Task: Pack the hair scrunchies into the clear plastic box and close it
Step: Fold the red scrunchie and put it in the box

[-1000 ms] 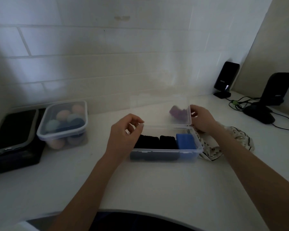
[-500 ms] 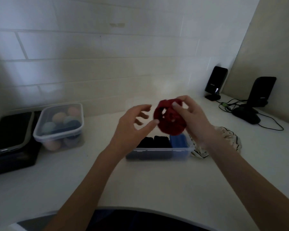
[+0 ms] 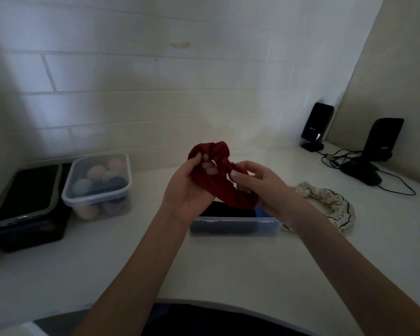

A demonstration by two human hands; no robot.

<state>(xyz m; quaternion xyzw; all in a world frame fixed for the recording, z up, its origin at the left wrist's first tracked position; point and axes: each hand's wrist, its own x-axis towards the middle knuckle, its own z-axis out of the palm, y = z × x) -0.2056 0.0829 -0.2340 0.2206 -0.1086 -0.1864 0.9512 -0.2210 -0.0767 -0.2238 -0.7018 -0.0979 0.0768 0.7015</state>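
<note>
A dark red scrunchie (image 3: 224,187) hangs in the air above the clear plastic box (image 3: 235,226). My left hand (image 3: 187,190) grips its left side, thumb on top. My right hand (image 3: 260,185) pinches its right side. The box sits on the white counter below my hands, its top open, with black scrunchies (image 3: 228,210) and a blue one (image 3: 263,213) inside. A cream scrunchie with dark trim (image 3: 330,202) lies on the counter just right of the box. The box's lid is hidden from me.
A closed clear container of coloured balls (image 3: 97,185) stands at the left, beside a phone on a black box (image 3: 24,197). Two black stands (image 3: 317,127) (image 3: 381,144) with cables occupy the back right corner. A tiled wall runs behind the counter.
My right hand lifted the red scrunchie from behind the box. My left hand came off the box and took hold of the scrunchie's left side, so both hands now hold it.
</note>
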